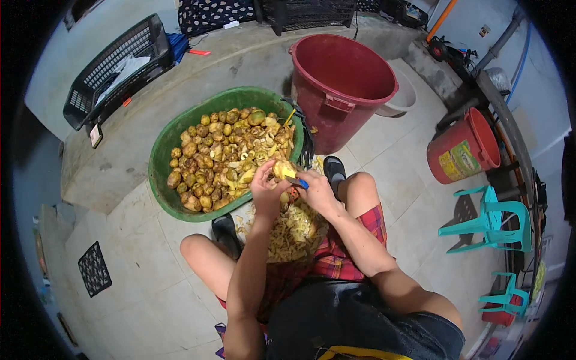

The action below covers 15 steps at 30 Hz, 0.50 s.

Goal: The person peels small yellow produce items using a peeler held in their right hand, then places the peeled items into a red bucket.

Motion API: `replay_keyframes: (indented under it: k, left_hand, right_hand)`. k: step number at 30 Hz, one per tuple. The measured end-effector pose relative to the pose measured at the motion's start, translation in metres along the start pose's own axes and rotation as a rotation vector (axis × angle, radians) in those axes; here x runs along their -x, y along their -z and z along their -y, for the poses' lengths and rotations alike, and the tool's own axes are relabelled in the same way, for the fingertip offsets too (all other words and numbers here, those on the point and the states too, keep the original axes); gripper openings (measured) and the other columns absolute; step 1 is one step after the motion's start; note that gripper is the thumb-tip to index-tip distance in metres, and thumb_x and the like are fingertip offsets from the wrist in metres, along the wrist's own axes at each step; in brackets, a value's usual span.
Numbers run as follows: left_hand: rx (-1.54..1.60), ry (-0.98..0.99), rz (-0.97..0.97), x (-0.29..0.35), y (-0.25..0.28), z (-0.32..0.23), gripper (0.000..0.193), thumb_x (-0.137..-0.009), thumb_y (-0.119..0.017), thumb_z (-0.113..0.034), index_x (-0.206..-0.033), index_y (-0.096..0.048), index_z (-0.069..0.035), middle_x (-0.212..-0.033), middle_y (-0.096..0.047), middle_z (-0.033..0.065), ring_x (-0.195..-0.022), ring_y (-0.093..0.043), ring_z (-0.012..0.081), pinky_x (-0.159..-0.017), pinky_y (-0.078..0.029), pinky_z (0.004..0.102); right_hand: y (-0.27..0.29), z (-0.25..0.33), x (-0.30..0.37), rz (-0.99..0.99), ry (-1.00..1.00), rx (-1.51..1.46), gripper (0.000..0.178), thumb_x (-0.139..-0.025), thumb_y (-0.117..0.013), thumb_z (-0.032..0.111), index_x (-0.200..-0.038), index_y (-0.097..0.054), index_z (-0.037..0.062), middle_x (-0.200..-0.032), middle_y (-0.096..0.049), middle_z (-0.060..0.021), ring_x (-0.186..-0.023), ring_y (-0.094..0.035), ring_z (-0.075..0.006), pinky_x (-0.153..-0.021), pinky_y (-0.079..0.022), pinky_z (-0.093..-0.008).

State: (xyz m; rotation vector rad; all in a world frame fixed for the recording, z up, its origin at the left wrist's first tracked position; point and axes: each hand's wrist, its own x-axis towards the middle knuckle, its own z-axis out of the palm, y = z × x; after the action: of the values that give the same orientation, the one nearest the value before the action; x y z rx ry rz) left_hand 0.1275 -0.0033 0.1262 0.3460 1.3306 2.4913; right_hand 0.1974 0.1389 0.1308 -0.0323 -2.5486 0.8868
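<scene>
In my left hand [266, 191] is a round, yellow-brown fruit [282, 168], partly peeled so that pale yellow flesh shows. My right hand [318, 193] is closed round a small blue-handled knife [299, 183], its blade against the lower side of the fruit. Just beyond both hands stands an oval green tub [163, 195], heaped with similar fruit [207, 159], some brown, some greenish, with pale peeled pieces among them on the right. Between my legs lies a heap of yellowish strips [294, 231], which look like peelings; my forearms hide part of it.
A big dark red barrel [342, 72] stands right behind the tub, beside a pale basin [401, 93]. At right are a red bucket [462, 147] and turquoise plastic chairs [495, 222]. A black crate [120, 69] and a phone [96, 135] sit on the concrete ledge [240, 63].
</scene>
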Motion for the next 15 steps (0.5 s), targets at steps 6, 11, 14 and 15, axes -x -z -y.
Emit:
replay_keyframes:
  k: [6,11,14,15]
  left_hand:
    - [-0.024,-0.034,-0.062,-0.001,0.002,0.013,0.055,-0.076,-0.063,0.013,-0.127,-0.045,0.006,-0.116,-0.056,0.0153,-0.072,-0.064,0.0164,-0.06,-0.056,0.0262]
    - [-0.074,-0.017,-0.016,0.002,0.002,0.008,0.053,-0.078,-0.062,0.012,-0.128,-0.046,0.007,-0.112,-0.059,0.0137,-0.071,-0.064,0.0144,-0.062,-0.055,0.0249]
    - [-0.091,-0.065,-0.015,0.002,-0.001,0.01,0.052,-0.079,-0.062,0.011,-0.128,-0.048,0.006,-0.11,-0.06,0.0128,-0.069,-0.064,0.0135,-0.062,-0.054,0.0246]
    - [-0.082,-0.096,-0.018,0.002,-0.003,0.01,0.051,-0.079,-0.062,0.01,-0.128,-0.048,0.006,-0.11,-0.06,0.0125,-0.067,-0.063,0.0132,-0.061,-0.053,0.0245]
  right_hand:
    - [0.0,0.0,-0.001,-0.019,-0.026,0.065,0.041,-0.072,-0.067,0.002,-0.113,-0.065,0.0062,-0.088,-0.062,-0.0167,-0.081,-0.064,-0.0373,-0.071,-0.054,-0.0438]
    - [0.003,0.0,-0.003,0.007,-0.033,0.076,0.043,-0.071,-0.067,0.002,-0.114,-0.064,0.0064,-0.087,-0.062,-0.0169,-0.079,-0.063,-0.0374,-0.07,-0.054,-0.0441]
    - [0.003,0.0,-0.003,0.016,-0.049,0.084,0.041,-0.072,-0.068,0.003,-0.112,-0.065,0.006,-0.085,-0.062,-0.0173,-0.078,-0.063,-0.0379,-0.069,-0.053,-0.0444]
    - [0.002,-0.002,-0.005,0.035,-0.054,0.076,0.04,-0.072,-0.068,0.003,-0.112,-0.065,0.0055,-0.086,-0.062,-0.0177,-0.079,-0.063,-0.038,-0.069,-0.053,-0.0443]
